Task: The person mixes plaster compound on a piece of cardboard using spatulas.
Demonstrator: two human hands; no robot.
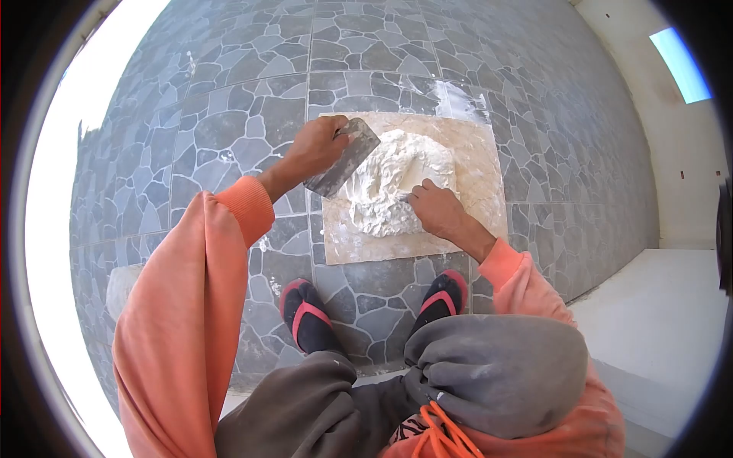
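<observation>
A heap of wet white paste (393, 172) lies on a square beige board (485, 183) on the floor. My left hand (321, 145) is closed round a flat grey rectangular plate (347, 160), held tilted over the board's left edge beside the heap. At the right side of the paste, my right hand (437, 208) is closed on a small tool (406, 198); its tip is at the paste, and most of it is hidden by the fingers.
The floor (229, 122) has a grey stone pattern. White smears (462, 103) mark it behind the board. My feet in red-strapped sandals (309, 311) stand before the board. A pale wall (672, 168) rises at the right, above a white ledge (657, 313).
</observation>
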